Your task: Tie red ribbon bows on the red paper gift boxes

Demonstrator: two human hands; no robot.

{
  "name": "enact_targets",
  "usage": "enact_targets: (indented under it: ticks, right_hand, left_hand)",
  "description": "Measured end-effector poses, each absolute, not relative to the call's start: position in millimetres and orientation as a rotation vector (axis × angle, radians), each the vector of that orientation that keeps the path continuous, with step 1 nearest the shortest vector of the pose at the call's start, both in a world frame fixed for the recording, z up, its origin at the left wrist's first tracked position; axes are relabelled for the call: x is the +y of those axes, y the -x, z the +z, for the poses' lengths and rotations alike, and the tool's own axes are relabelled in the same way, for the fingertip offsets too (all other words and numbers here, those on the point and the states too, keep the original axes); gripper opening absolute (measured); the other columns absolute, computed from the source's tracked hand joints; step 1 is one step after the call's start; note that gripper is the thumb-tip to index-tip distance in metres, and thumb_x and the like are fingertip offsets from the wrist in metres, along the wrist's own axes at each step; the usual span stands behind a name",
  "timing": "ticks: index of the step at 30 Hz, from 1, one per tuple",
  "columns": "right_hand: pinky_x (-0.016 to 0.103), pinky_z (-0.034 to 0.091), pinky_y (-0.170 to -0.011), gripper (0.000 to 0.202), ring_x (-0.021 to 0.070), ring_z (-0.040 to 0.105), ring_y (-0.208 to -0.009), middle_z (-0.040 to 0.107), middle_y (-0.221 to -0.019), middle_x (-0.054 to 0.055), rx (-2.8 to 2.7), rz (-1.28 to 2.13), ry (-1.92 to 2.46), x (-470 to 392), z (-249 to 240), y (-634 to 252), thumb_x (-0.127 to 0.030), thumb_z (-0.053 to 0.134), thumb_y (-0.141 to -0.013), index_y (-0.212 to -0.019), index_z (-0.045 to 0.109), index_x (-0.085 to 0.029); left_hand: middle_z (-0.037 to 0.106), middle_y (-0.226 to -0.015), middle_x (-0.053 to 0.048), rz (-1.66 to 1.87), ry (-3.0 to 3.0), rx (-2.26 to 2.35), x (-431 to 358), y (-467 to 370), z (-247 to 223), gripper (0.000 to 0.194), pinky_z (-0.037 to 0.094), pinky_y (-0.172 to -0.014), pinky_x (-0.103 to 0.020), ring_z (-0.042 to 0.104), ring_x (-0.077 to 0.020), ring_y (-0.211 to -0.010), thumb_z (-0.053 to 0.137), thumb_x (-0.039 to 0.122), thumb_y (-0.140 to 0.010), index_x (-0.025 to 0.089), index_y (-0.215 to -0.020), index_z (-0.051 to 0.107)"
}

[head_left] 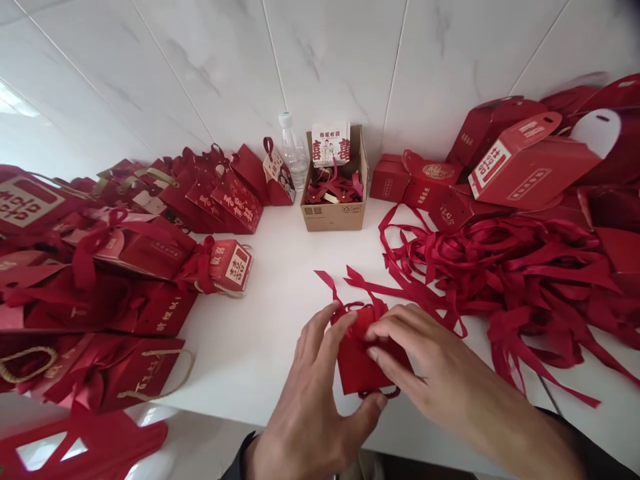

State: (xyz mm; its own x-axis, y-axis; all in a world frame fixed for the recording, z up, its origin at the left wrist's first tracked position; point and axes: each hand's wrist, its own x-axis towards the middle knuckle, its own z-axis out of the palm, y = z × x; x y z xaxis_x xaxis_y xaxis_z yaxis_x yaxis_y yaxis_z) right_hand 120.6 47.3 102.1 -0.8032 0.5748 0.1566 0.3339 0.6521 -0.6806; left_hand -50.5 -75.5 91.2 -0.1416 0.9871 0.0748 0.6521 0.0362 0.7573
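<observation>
White tabletop (280, 267) below, red box (359, 375) between left fingers (316, 331) and right fingers (397, 328).

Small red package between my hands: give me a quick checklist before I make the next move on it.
1. Left hand at the small red package: ok, fingers at its upper part, thumb near its lower edge.
2. Right hand at the package: ok, fingers bent over its middle.
3. Knot tied: cannot tell, the fingers cover that spot.
4. Loose ribbon pile well clear of the right hand: not ok, it spreads close beside it.
5. Cardboard box out of the way: ok, it stands back by the wall.
</observation>
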Motion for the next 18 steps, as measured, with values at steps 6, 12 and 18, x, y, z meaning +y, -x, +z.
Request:
enact_targets:
  ticks: [6,12,18]
  right_hand:
    - [0.043,0.053,-0.073,0.019,0.0253,0.063,-0.085,0.064,-0.092,0.005,-2.606,0.694,0.659,47,95,-112,-0.006,0.047,-0.103,-0.097,0.056,-0.021]
    - [0.038,0.051,-0.070,0.017,0.0213,0.062,-0.082,0.062,-0.092,0.003,-2.578,0.691,0.702,43,97,-118,-0.011,0.042,-0.108,-0.101,0.051,-0.023]
    - [0.040,0.050,-0.072,0.015,0.0222,0.059,-0.085,0.060,-0.094,0.004,-2.508,0.683,0.811,35,92,-120,-0.013,0.042,-0.108,-0.103,0.051,-0.024]
  left_hand:
    - [0.036,-0.164,-0.014,0.913,-1.666,1.861,-76,45,78,0.071,0.050,-0.115,-0.059,0.041,-0.0358,-0.152,0.075,0.020,-0.090,0.036,-0.148,0.037]
    - [0.037,-0.164,-0.013,0.940,-1.622,1.834,-75,46,82,0.056,0.050,-0.114,-0.057,0.041,-0.0358,-0.151,0.076,0.022,-0.090,0.034,-0.135,0.045]
    - [0.051,-0.151,-0.011,1.033,-1.662,1.880,-62,46,94,0.016,0.049,-0.113,-0.051,0.045,-0.0309,-0.147,0.056,0.021,-0.104,0.028,-0.117,0.063]
